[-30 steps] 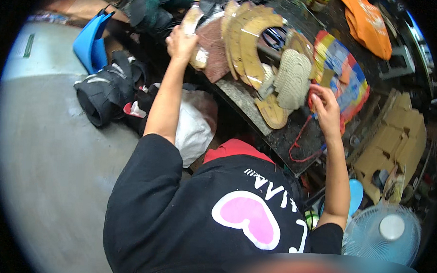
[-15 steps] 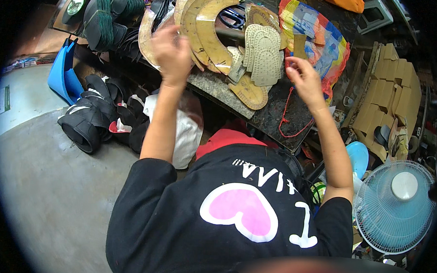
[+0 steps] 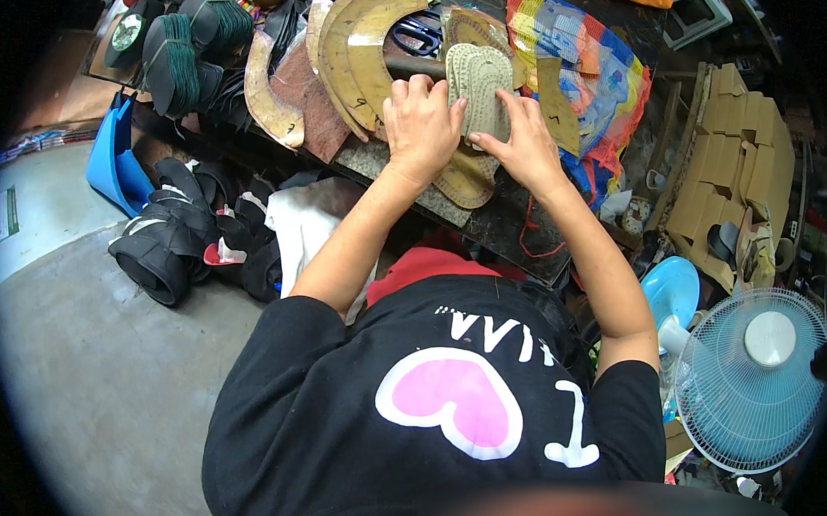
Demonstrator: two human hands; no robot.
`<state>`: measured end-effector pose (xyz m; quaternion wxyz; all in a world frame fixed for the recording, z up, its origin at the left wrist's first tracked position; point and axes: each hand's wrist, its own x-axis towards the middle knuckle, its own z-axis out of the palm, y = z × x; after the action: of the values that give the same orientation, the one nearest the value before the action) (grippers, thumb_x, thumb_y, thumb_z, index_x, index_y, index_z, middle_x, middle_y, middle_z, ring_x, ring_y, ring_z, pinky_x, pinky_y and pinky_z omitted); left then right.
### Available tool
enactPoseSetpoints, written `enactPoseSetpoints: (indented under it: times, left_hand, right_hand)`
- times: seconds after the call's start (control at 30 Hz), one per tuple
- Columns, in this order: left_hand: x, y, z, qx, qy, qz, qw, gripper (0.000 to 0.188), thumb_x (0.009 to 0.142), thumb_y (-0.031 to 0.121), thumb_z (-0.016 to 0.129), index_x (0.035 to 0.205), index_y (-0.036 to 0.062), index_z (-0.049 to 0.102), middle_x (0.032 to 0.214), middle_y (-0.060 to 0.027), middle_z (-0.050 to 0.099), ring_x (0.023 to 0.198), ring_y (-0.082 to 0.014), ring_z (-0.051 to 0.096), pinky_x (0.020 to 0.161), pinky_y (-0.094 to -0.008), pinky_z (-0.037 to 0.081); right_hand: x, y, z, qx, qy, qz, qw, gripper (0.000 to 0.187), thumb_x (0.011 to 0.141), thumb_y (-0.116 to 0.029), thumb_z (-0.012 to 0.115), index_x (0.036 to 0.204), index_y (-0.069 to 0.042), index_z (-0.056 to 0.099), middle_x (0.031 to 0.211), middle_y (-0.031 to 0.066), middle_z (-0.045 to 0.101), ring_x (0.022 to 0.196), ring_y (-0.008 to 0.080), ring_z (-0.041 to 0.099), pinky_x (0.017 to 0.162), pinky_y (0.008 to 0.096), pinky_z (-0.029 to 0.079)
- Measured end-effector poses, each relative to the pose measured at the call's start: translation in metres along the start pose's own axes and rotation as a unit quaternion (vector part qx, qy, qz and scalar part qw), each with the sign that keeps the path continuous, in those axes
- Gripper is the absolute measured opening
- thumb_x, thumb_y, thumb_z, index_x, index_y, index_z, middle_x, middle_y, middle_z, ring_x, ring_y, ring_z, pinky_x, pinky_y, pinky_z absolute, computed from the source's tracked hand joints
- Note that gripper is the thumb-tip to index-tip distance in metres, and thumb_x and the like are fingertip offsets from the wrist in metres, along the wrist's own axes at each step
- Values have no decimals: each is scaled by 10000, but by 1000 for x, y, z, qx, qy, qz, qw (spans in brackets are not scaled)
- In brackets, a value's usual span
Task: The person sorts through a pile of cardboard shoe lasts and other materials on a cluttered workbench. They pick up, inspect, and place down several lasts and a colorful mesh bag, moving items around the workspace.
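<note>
Overall, dark bench (image 3: 509, 227) cluttered around pale stack (image 3: 477, 84); grey floor (image 3: 150, 376).

A cluttered workshop, shown by the dark bench (image 3: 505, 223), curved yellow templates (image 3: 353, 57), perforated pale pieces (image 3: 479, 84) and cord-bound black bundles (image 3: 171, 68).

Forearms (image 3: 359, 242) angled inward, left hand (image 3: 424, 125) held with fingers (image 3: 419, 88) curled, right hand (image 3: 525, 145) held close by, thumb (image 3: 489, 145) parted from forefinger (image 3: 506, 102)
</note>
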<state>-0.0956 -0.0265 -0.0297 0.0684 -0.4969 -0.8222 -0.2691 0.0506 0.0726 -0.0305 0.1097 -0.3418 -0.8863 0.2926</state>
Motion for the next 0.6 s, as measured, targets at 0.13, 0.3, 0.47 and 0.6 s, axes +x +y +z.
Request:
enactPoseSetpoints:
  times: [0.13,0.3,0.47,0.6]
  left_hand:
    - [1,9,-1,6,23,15,1000,301,813,276,661,1026,65,641,994,-98,578,954,-294,512,781,-432,415]
    - [-4,31,8,-186,-13,55,981,276,863,151,610,1110,30,637,974,-155,614,912,-335,539,827,-418,451]
    - [0,32,13,-151,17,69,986,415,818,134,652,1213,33,575,1039,-156,595,952,-338,529,844,-423,450]
    - [9,21,10,-37,-13,6,999,523,772,171,698,1254,40,544,1072,-146,576,982,-329,525,837,-436,452]
  right_hand:
    - [8,1,3,-29,7,10,999,876,733,-430,767,1415,-37,384,1271,200,481,1188,380,506,1014,432,413]
    - [20,7,3,1,43,17,999,782,770,-422,700,1399,-70,398,1283,240,521,1152,415,551,928,479,480]
    - [25,28,-20,35,107,37,993,532,849,-236,603,1349,-106,473,1017,255,667,938,418,652,837,458,517]
    - [28,35,-23,92,108,42,989,507,854,-190,594,1333,-77,475,1032,255,664,959,425,644,844,474,507]
